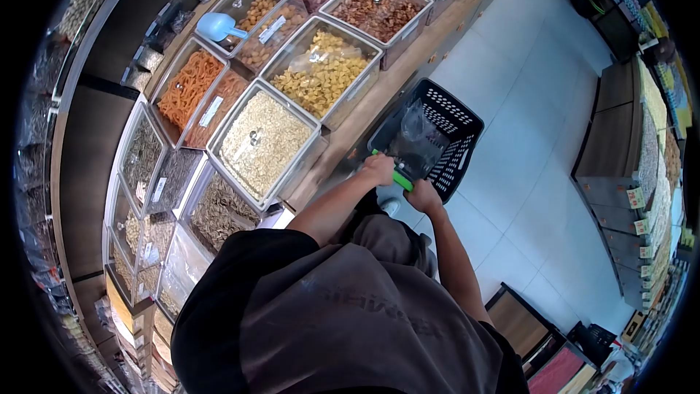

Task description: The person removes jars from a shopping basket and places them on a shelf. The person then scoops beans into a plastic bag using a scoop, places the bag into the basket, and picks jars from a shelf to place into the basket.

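Observation:
A black plastic shopping basket (457, 110) with slotted sides is in front of me, beside the wooden edge of the bulk-food counter. Both my hands grip its green handle (402, 180). My left hand (378, 169) is wrapped round the end nearer the counter, and my right hand (424, 195) is closed round the other end. Inside the basket lies a clear plastic bag (417, 128); what it may hold I cannot make out.
Left of the basket stand clear lidded bins, including a bin of oats (264, 138), a bin of yellow pieces (321, 80) and a bin of orange strips (191, 87). A light blue scoop (220, 27) rests on a lid. Tiled floor (518, 146) runs right toward a grain display (612, 131).

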Motion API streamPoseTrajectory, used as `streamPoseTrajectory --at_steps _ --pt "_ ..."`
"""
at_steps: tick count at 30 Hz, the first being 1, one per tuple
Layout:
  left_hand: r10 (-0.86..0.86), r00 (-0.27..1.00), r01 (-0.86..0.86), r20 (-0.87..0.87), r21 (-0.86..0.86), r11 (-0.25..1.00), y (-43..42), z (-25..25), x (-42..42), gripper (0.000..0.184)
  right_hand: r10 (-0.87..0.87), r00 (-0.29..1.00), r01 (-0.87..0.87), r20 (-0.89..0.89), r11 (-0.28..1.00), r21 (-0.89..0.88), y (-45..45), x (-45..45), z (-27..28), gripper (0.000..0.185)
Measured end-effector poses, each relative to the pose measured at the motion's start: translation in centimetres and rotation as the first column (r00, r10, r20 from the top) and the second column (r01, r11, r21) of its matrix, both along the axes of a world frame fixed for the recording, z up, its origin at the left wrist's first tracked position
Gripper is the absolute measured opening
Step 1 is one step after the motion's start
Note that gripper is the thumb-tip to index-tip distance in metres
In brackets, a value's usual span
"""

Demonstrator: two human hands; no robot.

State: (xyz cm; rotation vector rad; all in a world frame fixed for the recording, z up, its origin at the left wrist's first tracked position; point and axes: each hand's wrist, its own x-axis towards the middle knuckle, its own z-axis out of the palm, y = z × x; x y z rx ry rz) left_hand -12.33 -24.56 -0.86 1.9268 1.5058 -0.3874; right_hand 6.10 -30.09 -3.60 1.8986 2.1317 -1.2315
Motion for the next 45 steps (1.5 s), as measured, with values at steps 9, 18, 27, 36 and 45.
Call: streamPoseTrajectory --at_steps 9,18,27,36,45 --pt "-0.092 0.996 0.092 0.012 -0.021 0.995 8.1 0.4 3.1 0.028 -0.060 0.998 0.060 0.006 0.998 -0.027 7.4 2.7 1.8 0.029" --pt "-0.125 0.989 0.126 0.081 0.000 0.992 17.4 -0.9 7.4 0.026 -0.128 0.953 0.128 0.276 0.992 0.019 15.9 5.9 2.5 0.032" --pt "-0.220 0.974 0.219 0.045 0.024 0.975 26.0 -1.4 11.4 0.026 -0.178 0.949 0.182 0.262 0.983 0.010 23.5 9.6 2.1 0.033" --pt "-0.189 0.978 0.187 0.089 0.035 0.982 32.5 -0.4 15.7 0.024 -0.173 0.959 0.179 0.226 0.984 -0.008 30.0 14.1 1.6 0.033" --pt "-0.071 0.996 0.071 0.056 0.000 0.997 42.0 -0.4 22.1 0.028 -0.149 0.979 0.144 0.138 0.988 0.049 39.6 20.8 1.2 0.031"
